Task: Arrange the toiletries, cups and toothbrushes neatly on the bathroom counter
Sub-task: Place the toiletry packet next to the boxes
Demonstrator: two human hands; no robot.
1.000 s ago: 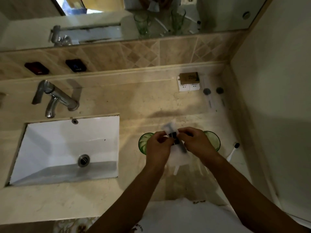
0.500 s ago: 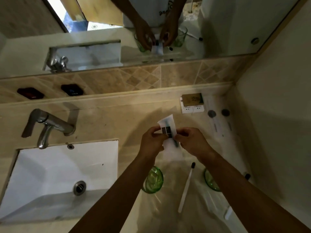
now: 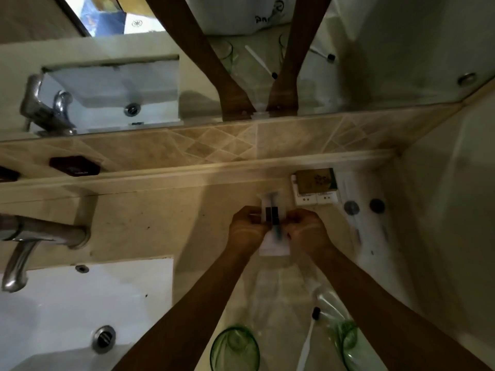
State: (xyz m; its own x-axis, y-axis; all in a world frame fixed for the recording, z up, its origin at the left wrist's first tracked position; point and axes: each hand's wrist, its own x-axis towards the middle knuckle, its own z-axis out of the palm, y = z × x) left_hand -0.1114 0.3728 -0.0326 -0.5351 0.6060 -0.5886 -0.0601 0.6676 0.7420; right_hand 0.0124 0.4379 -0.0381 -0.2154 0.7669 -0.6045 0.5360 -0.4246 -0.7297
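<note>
A steel faucet (image 3: 40, 236) overhangs the white sink (image 3: 67, 317). Over the beige counter (image 3: 150, 223), the left hand (image 3: 247, 228) and right hand (image 3: 308, 231) pinch a white sachet (image 3: 273, 226) between them, its long axis pointing toward the mirror (image 3: 375, 49). Green cups (image 3: 235, 349) stand nearer; small boxes (image 3: 316, 187) sit right.

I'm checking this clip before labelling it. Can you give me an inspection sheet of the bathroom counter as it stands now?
Surface: beige stone counter, white sink set in at left.
Job's things: white packet held over the counter; two green cups near the front edge; white toothbrush lying between them.
Clutter: brown box on small white boxes, two round dark caps at back right.
Hands: left hand and right hand both pinch the packet.
Cables: nothing seen.
Surroundings: faucet, mirror, tiled backsplash.
</note>
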